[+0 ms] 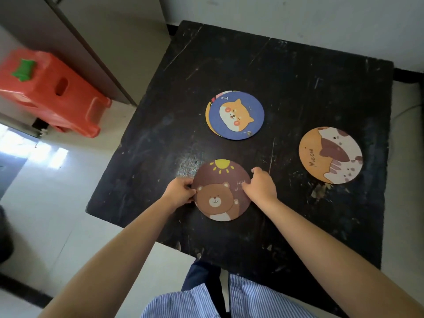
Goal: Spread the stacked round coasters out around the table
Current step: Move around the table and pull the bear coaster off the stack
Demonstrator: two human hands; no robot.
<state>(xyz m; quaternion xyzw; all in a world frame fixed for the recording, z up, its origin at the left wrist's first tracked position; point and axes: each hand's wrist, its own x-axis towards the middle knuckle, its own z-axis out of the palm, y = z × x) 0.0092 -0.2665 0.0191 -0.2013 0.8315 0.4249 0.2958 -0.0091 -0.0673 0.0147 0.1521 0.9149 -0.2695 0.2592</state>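
Note:
A brown bear coaster (220, 189) lies near the front left of the black table (286, 76). My left hand (180, 190) pinches its left edge and my right hand (261, 185) rests on its right edge. A stack of coasters (235, 115) with a blue dog one on top sits in the middle; edges of others peek out at its left. An orange "Meow" cat coaster (330, 154) lies alone at the right.
An orange plastic stool (50, 92) with a green piece on top stands on the floor to the left. A grey cabinet or wall panel (103, 42) runs behind it. The table's front edge is close to my body.

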